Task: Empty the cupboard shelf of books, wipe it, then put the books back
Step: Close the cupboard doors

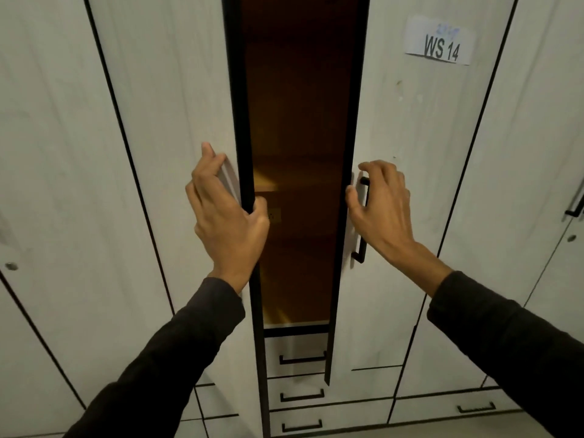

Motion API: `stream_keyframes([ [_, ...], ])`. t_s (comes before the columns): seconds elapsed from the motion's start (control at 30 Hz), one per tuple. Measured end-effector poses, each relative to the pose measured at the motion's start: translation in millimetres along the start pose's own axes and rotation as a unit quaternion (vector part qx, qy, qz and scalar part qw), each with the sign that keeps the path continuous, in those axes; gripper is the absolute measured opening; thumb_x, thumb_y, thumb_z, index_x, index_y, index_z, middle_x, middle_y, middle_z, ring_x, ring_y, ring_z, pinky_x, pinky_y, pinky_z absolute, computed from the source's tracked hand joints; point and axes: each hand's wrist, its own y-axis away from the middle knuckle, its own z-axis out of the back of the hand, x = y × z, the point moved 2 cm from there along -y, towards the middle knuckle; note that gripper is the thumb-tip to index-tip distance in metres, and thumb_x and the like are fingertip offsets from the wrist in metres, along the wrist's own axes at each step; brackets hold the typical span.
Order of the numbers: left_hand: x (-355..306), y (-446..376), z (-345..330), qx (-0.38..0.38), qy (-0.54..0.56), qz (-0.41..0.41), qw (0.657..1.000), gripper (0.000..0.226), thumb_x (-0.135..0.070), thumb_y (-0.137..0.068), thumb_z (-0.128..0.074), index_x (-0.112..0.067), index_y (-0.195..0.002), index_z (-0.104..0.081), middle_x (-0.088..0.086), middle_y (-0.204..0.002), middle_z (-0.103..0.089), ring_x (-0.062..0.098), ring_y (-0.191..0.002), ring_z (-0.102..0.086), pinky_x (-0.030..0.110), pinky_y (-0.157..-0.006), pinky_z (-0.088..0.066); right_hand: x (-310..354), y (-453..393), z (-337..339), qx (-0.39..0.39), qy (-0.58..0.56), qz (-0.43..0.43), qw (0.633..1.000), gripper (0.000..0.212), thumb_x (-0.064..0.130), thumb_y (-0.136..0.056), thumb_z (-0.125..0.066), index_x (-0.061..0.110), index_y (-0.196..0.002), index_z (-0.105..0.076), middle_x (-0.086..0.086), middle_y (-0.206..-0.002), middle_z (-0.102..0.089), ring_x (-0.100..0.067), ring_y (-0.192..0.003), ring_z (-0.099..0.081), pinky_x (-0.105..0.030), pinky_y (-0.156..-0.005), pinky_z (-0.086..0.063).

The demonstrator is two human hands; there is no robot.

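Note:
A white cupboard with two doors stands in front of me, the doors ajar with a narrow gap between them. My left hand (226, 213) grips the black inner edge of the left door (164, 128), thumb on the edge and fingers curled round it. My right hand (380, 205) holds the inner edge of the right door (407, 115) over its black bar handle (363, 222). Through the gap I see a dim brown interior with a wooden shelf (297, 178). No books show in the gap.
A paper label reading "WS 14" (441, 42) is stuck on the right door. Three drawers with black handles (301, 358) sit below the opening. More white cupboard doors flank both sides; another handle (575, 207) is at far right.

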Motion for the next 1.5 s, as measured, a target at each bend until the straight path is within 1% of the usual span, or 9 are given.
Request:
stream_keyframes([
  [0.2,-3.1,0.2,-24.7,0.007,-0.013,0.007,1.0,0.071,-0.014,-0.073,-0.075,-0.01,-0.135,-0.04,0.007,-0.153,-0.035,0.026,-0.131,-0.04,0.032,-0.085,-0.056,-9.8,-3.5,-8.6,0.113,-0.038,-0.049,0.992,0.048,0.034,-0.099,-0.052,0.013,-0.139,-0.038,-0.014,-0.136,-0.047,-0.028,-0.115,-0.053,-0.027,-0.085,-0.04],
  [0.33,-2.5,0.0,-37.6,0.003,-0.019,0.009,1.0,0.072,-0.016,-0.074,-0.076,-0.013,-0.135,-0.037,0.007,-0.153,-0.034,0.026,-0.132,-0.04,0.036,-0.087,-0.057,-6.9,-4.1,-14.4,0.138,-0.057,-0.066,0.987,0.052,0.034,-0.1,-0.051,0.015,-0.144,-0.031,-0.014,-0.138,-0.045,-0.029,-0.119,-0.051,-0.025,-0.085,-0.035],
  [0.5,-3.2,1.5,-50.7,0.011,-0.012,0.005,1.0,0.075,-0.016,-0.074,-0.079,-0.016,-0.136,-0.035,0.009,-0.153,-0.035,0.028,-0.131,-0.04,0.031,-0.099,-0.045,-20.7,-15.9,-29.0,0.111,-0.147,-0.14,0.973,0.039,0.027,-0.102,-0.046,0.009,-0.136,-0.039,-0.012,-0.119,-0.058,-0.025,-0.096,-0.062,-0.027,-0.075,-0.051],
  [0.6,0.5,10.8,-56.5,0.018,0.025,0.038,0.999,0.069,-0.02,-0.079,-0.078,-0.011,-0.137,-0.04,0.008,-0.151,-0.034,0.022,-0.134,-0.035,0.028,-0.109,-0.035,-32.8,-21.0,-37.8,0.123,-0.157,-0.175,0.964,0.03,0.026,-0.104,-0.041,0.004,-0.12,-0.053,-0.013,-0.107,-0.062,-0.019,-0.08,-0.059,-0.015,-0.057,-0.042],
  [0.8,4.8,51.4,-59.9,-0.017,0.158,0.096,0.983,0.008,-0.011,-0.099,-0.053,-0.006,-0.103,-0.057,0.014,-0.128,-0.052,0.008,-0.117,-0.048,0.009,-0.096,-0.041,-41.3,-23.3,-50.7,0.124,-0.199,-0.174,0.956,0.028,0.025,-0.105,-0.039,0.004,-0.106,-0.058,-0.016,-0.097,-0.066,-0.021,-0.082,-0.061,-0.016,-0.059,-0.043],
  [0.93,15.2,53.0,-59.6,-0.013,0.155,0.111,0.982,0.009,-0.008,-0.097,-0.056,-0.006,-0.102,-0.063,0.012,-0.113,-0.06,0.009,-0.105,-0.056,0.01,-0.091,-0.047,-42.9,-26.7,-55.6,0.136,-0.209,-0.164,0.954,0.028,0.025,-0.105,-0.038,0.005,-0.109,-0.057,-0.016,-0.1,-0.065,-0.023,-0.086,-0.063,-0.013,-0.06,-0.043],
  [1.1,27.0,47.4,-55.7,0.05,0.188,0.166,0.967,0.027,-0.009,-0.093,-0.064,-0.017,-0.118,-0.056,-0.013,-0.109,-0.063,0.012,-0.098,-0.066,0.014,-0.085,-0.053,-45.8,-28.9,-57.6,0.14,-0.221,-0.151,0.953,0.027,0.022,-0.106,-0.037,0.004,-0.108,-0.057,-0.016,-0.094,-0.065,-0.019,-0.077,-0.061,-0.01,-0.055,-0.046],
  [1.23,30.4,41.7,-59.8,0.093,0.235,0.227,0.941,0.033,-0.011,-0.094,-0.062,-0.017,-0.123,-0.047,0.006,-0.1,-0.068,0.013,-0.087,-0.07,0.019,-0.084,-0.055,-48.2,-30.9,-59.4,0.142,-0.226,-0.141,0.953,0.027,0.022,-0.106,-0.037,0.004,-0.105,-0.057,-0.016,-0.092,-0.065,-0.019,-0.076,-0.06,-0.002,-0.053,-0.043],
  [1.5,36.9,32.3,-84.9,0.172,0.268,0.259,0.912,0.02,-0.012,-0.097,-0.056,0.001,-0.11,-0.064,0.007,-0.086,-0.067,0.005,-0.072,-0.067,0.019,-0.077,-0.056,-51.2,-34.3,-63.3,0.151,-0.223,-0.128,0.955,0.031,0.023,-0.106,-0.037,0.0,-0.105,-0.057,-0.018,-0.093,-0.068,-0.016,-0.074,-0.06,-0.01,-0.058,-0.045],
])
